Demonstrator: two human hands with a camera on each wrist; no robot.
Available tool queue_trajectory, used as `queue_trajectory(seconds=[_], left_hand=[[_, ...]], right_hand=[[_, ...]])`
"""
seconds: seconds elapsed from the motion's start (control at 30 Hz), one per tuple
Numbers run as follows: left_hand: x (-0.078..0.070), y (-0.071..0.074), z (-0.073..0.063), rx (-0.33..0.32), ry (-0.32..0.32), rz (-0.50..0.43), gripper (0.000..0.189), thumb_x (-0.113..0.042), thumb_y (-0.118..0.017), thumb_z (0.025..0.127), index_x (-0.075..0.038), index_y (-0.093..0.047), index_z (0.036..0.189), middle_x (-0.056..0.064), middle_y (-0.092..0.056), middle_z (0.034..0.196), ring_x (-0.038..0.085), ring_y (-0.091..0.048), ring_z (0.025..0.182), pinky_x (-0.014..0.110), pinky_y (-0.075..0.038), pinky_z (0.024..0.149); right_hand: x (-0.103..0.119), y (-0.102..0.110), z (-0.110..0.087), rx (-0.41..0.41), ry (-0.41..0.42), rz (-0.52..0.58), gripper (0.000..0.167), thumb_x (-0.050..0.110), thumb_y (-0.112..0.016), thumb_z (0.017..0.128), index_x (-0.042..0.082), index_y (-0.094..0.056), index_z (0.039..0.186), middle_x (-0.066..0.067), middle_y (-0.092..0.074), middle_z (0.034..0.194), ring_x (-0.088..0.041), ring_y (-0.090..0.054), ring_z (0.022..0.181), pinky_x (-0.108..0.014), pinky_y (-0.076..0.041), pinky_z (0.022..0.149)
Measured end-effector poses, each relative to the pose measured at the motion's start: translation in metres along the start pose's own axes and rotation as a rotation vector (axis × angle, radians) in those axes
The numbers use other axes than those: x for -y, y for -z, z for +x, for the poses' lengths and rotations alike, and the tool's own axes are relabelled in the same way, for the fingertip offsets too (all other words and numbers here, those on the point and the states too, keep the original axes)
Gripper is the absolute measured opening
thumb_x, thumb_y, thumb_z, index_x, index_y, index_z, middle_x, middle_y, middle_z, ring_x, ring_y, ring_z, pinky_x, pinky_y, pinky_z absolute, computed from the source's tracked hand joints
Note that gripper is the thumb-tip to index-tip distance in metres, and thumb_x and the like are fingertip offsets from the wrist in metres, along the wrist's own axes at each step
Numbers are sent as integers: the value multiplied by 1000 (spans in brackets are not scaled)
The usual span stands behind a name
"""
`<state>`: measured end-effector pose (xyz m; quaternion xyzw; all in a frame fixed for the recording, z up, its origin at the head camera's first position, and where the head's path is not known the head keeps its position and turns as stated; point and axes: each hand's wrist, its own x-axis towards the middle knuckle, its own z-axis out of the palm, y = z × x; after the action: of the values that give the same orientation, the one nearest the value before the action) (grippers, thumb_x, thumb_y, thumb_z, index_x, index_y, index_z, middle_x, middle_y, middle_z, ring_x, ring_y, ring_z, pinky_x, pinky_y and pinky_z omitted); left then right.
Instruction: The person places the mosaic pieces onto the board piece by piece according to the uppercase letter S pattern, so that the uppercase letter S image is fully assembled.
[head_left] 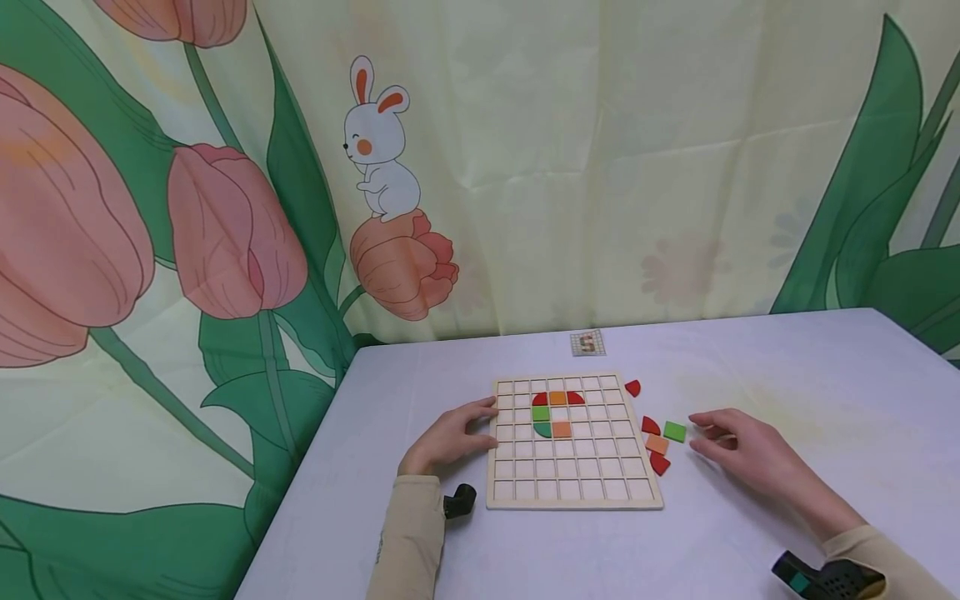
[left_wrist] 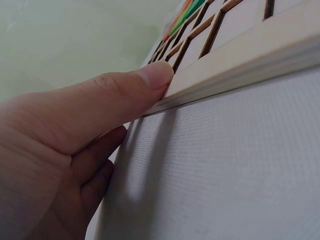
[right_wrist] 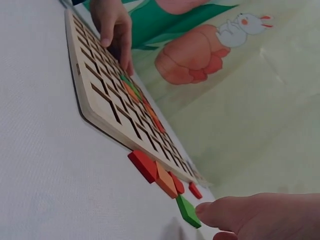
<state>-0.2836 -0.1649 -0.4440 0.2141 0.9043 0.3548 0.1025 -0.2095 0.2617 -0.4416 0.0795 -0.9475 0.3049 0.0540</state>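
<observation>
A wooden grid board (head_left: 573, 490) lies flat on the table. Several tiles sit in its cells: red quarter-rounds (head_left: 575, 398), orange squares (head_left: 557, 397), a light green square (head_left: 541, 413) and a dark green quarter-round (head_left: 542, 429). My left hand (head_left: 450, 437) touches the board's left edge; the left wrist view shows the thumb (left_wrist: 157, 75) against the frame. Off the right side, my right hand (head_left: 750, 450) is beside a loose green square tile (head_left: 675, 432), fingers loosely bent, with no tile seen in it. In the right wrist view its thumb (right_wrist: 215, 212) appears close to the green tile.
Loose red quarter-rounds (head_left: 660, 463) and an orange square (head_left: 657, 444) lie along the board's right edge, with another red piece (head_left: 633, 388) farther back. Behind the board is a small patterned card (head_left: 587, 342). A printed curtain (head_left: 525, 208) hangs behind the table.
</observation>
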Motion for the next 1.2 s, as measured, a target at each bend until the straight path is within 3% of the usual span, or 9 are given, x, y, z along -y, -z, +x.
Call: queue_trajectory(seconds=[0.33, 0.7, 0.93, 1.2], left_hand=[[0, -1, 0, -4, 5, -9, 57, -27, -77, 86, -10, -57, 137, -4, -40, 153, 21, -32, 143, 44, -29, 116], [0, 0, 1, 0, 11, -2, 57, -27, -77, 86, -11, -57, 137, -5, -40, 153, 20, -32, 143, 42, -29, 116], [1, 0, 1, -1, 16, -4, 57, -27, -77, 86, -12, -57, 138, -5, -40, 153, 18, -32, 143, 40, -29, 117], [0, -1, 1, 0, 21, -2, 57, -27, -76, 86, -12, -57, 138, -5, -40, 153, 19, -31, 143, 41, -28, 117]], right_hand=[[0, -3, 2, 55, 7, -26, 51, 22, -77, 85, -4, -62, 126, -19, -63, 114, -26, -57, 93, -40, -53, 75], [9, -7, 13, 65, 38, -24, 46, 22, -75, 86, -1, -64, 125, -13, -64, 109, -26, -56, 93, -45, -55, 79], [16, -14, 42, 112, 2, 6, 50, 25, -70, 90, -7, -59, 126, -22, -61, 117, -35, -57, 103, -53, -53, 87], [22, -22, 82, 164, -83, 33, 57, 24, -68, 91, -13, -51, 131, -29, -56, 122, -40, -54, 109, -54, -51, 92]])
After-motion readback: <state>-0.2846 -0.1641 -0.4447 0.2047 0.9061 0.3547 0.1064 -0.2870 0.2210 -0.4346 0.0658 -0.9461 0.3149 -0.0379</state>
